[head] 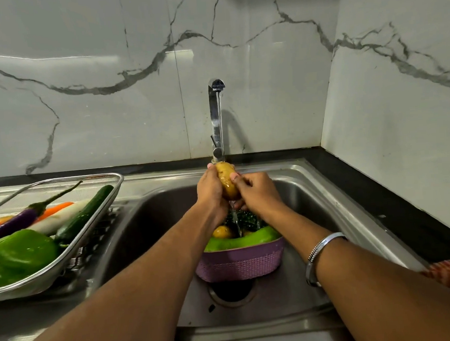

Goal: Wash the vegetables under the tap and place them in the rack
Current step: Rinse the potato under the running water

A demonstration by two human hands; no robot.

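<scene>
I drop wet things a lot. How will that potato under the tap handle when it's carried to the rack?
The potato looks wet and glossy, so probably slippery. It appears rigid, so a firm grip should be safe. Being rounded, it may roll once set in the rack.

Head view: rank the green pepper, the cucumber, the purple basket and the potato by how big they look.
1. purple basket
2. green pepper, though it sits nearer the camera, so unsure
3. cucumber
4. potato, partly covered by both hands
</scene>
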